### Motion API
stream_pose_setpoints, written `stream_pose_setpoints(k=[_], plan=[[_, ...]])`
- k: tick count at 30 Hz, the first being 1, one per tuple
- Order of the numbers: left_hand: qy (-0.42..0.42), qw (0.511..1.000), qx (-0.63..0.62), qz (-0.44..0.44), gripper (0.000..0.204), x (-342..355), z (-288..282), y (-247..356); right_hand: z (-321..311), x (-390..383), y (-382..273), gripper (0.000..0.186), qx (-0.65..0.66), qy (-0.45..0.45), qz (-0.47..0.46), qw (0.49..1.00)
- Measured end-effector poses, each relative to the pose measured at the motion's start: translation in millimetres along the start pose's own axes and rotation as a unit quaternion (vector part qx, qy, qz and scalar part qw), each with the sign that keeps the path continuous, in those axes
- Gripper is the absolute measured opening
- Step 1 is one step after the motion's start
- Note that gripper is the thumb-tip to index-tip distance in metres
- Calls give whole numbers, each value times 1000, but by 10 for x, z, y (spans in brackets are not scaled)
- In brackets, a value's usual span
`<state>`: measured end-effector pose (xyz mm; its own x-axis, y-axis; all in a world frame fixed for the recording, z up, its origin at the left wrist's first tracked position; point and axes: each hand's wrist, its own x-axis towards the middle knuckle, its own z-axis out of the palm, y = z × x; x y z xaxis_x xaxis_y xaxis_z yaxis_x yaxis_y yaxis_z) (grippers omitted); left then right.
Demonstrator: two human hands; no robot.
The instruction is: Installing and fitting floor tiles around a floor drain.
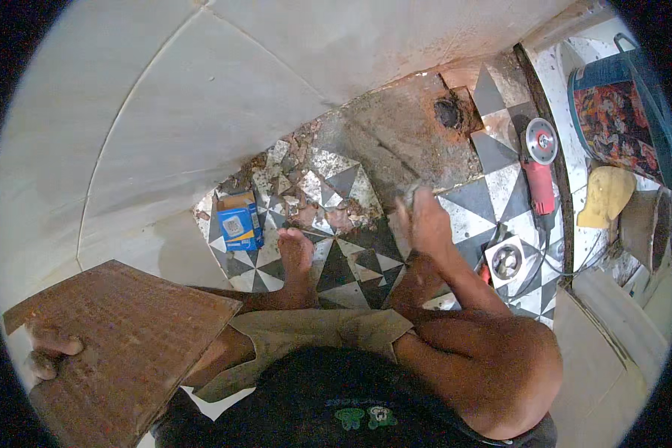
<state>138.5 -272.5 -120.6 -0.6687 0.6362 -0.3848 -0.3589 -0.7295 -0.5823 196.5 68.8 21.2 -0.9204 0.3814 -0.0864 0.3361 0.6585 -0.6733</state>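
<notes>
My left hand (52,347) grips the left edge of a large square tile (138,340), its brown, ridged back facing up beside my left leg. My right hand (428,218) is low over the floor, at the border between bare grey screed (396,142) and patterned tiles. Its fingers are closed and partly blurred, and whatever they hold cannot be made out. Broken tile rubble (328,213) lies to the left of this hand. A thin dark line or groove runs across the screed in front of it.
An angle grinder (539,175) with its cable lies at the right, near a square drain cover (506,261). A drain hole (448,113) opens near the wall. A blue box (239,222) stands left; a blue bucket (612,112) and yellow sponge (607,196) are far right.
</notes>
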Motion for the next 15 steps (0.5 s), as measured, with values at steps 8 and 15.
stream_pose_setpoints(k=[8, 15], plan=[[-66, 986, -105, -113, 32, -295, -497, 945, 179, 62, 434, 21, -108, 27, -145, 983], [-62, 996, 71, -5, 31, -99, -455, 764, -105, 258, 336, 26, -72, -52, 106, 990]])
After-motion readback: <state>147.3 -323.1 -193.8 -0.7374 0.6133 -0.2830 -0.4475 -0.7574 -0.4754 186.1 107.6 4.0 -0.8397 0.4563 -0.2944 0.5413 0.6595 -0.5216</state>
